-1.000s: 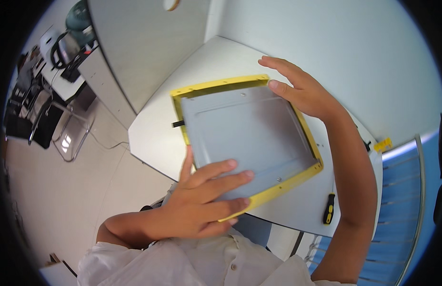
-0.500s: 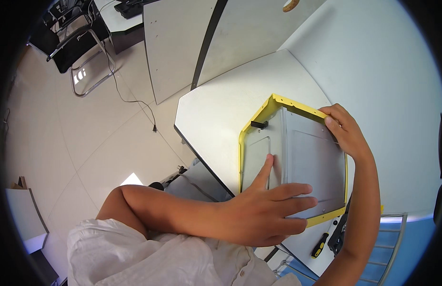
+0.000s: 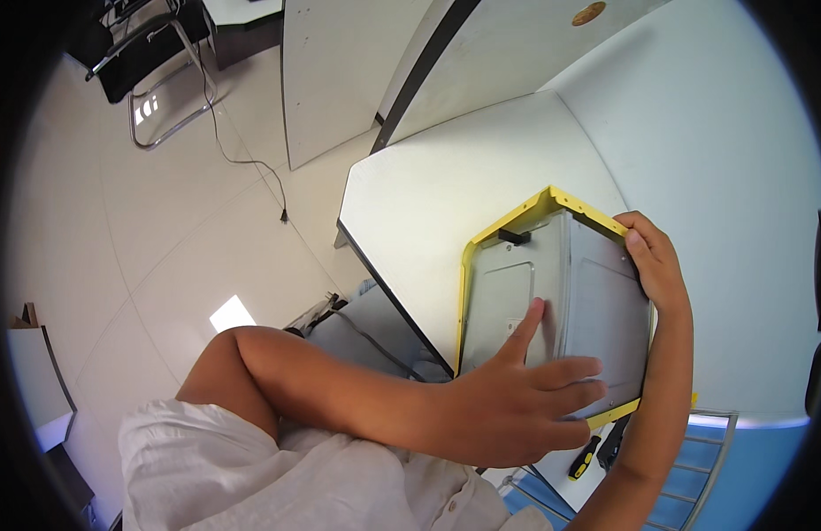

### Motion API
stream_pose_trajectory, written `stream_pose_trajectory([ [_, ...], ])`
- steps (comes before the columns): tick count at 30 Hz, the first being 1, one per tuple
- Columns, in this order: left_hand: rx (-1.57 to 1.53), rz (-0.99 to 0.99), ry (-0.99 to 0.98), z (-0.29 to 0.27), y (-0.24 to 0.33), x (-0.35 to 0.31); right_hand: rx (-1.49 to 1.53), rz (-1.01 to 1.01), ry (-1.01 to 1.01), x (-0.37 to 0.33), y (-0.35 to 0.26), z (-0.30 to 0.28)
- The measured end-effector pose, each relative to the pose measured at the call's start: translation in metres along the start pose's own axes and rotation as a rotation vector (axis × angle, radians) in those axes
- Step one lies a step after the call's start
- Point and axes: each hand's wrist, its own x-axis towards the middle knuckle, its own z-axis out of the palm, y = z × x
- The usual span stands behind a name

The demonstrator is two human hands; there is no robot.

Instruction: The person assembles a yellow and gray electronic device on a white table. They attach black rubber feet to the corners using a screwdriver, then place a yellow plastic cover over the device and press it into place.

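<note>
A grey sheet-metal panel [image 3: 605, 310] with a raised seam sits inside a yellow metal frame [image 3: 464, 292] on the white table. It looks like the housing of some device. My left hand [image 3: 508, 407] lies across the near part of the panel, fingers spread, the index finger pointing away along the metal. At the far right corner, my right hand [image 3: 651, 257] grips the frame's rim, thumb on the front and fingers hooked round the edge. A short black part [image 3: 514, 237] sticks out near the frame's upper left side.
A black-and-yellow screwdriver [image 3: 585, 457] lies on the white table [image 3: 402, 212] beside a black tool, partly hidden by my right forearm. Board partitions [image 3: 340, 80] stand behind. On the floor lie a cable with a plug [image 3: 284, 215] and, farther off, a black chair [image 3: 154, 44].
The head view has shifted a little. The framed panel has moved slightly right and nearer on the table, with both hands keeping their places on it.
</note>
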Motion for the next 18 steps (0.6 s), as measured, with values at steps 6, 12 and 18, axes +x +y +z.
stream_pose_trajectory([
  [6, -0.067, 0.0, 0.043, -0.0017, -0.0021, -0.0021, -0.011, -0.024, 0.011, 0.0023, 0.0043, 0.0002],
  [12, -0.049, 0.026, 0.055, -0.0007, -0.0036, -0.0032, -0.084, -0.016, 0.022, 0.0027, 0.0044, -0.0004],
  [18, -0.036, 0.034, 0.077, 0.0036, -0.0043, -0.006, -0.108, -0.038, 0.038, 0.0035, 0.0073, 0.0005],
])
